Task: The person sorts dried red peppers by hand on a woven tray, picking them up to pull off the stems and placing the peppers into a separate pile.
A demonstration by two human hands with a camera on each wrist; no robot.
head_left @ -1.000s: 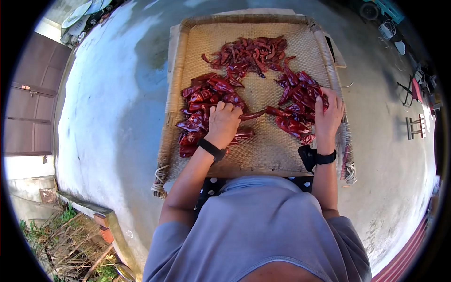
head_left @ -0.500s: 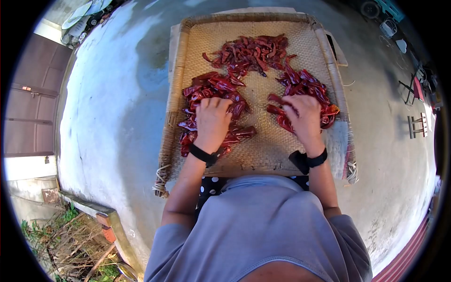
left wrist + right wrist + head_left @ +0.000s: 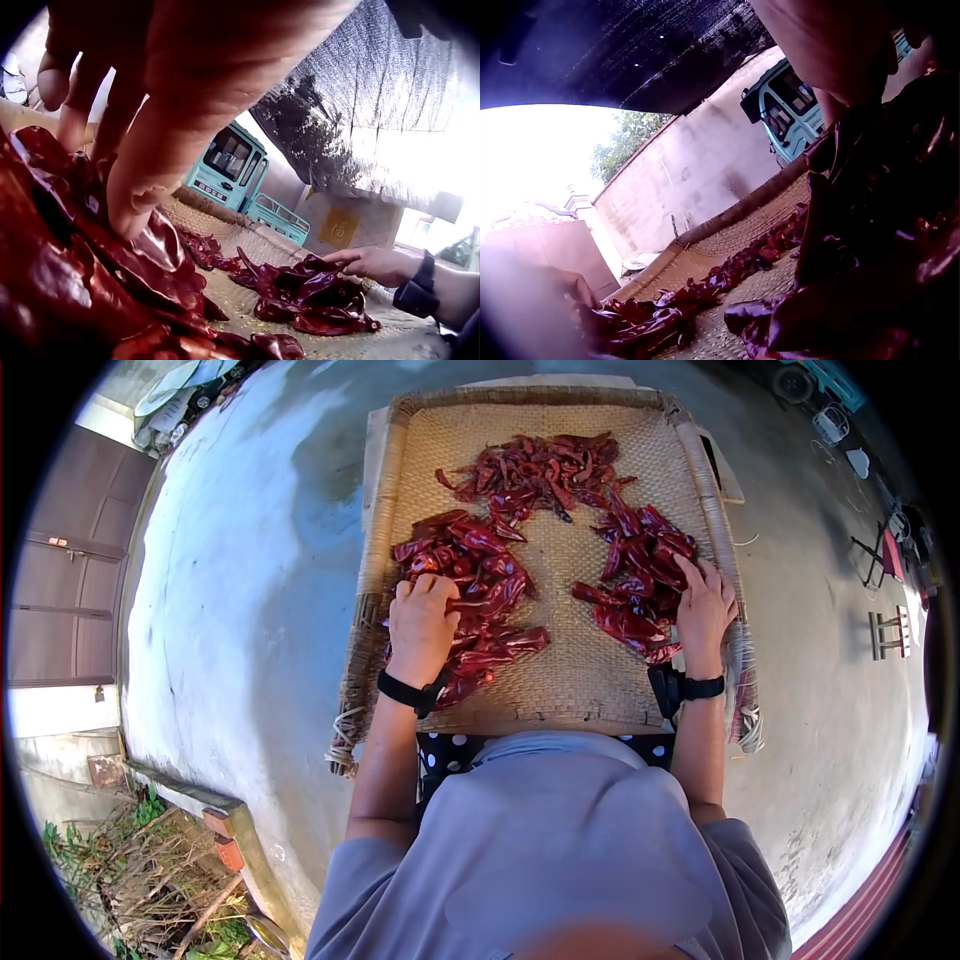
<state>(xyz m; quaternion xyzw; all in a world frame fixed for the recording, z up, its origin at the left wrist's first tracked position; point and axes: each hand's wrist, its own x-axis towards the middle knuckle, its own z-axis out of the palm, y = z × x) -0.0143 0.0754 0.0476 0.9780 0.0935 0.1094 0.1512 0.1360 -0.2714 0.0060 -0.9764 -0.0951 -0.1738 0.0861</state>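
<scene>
Grey ground [image 3: 250, 570] surrounds woven tray [image 3: 570, 680]; red peppers [image 3: 510, 645] lie on it in left heap [image 3: 490, 592], right heap [image 3: 640, 582] and far heap [image 3: 560, 465]. Right hand [image 3: 705, 615] has moved from atop right heap to its outer edge, fingers loosely extended, nothing visibly gripped. Left hand [image 3: 423, 628] bends onto left heap (pinching or touching, cannot tell). Shift suggests tidying heap's border.

Working remotely, I count one woven tray [image 3: 540, 398] and on it three heaps of red peppers [image 3: 560, 465], one far, one left and one right, the individual peppers overlapping too closely for me to number. I have two hands in view, one left hand [image 3: 424, 625] and one right hand [image 3: 705, 610], with two black wristbands [image 3: 403, 691]. My feed also takes in one turquoise truck [image 3: 232, 166] and one small stool [image 3: 888, 633].
</scene>
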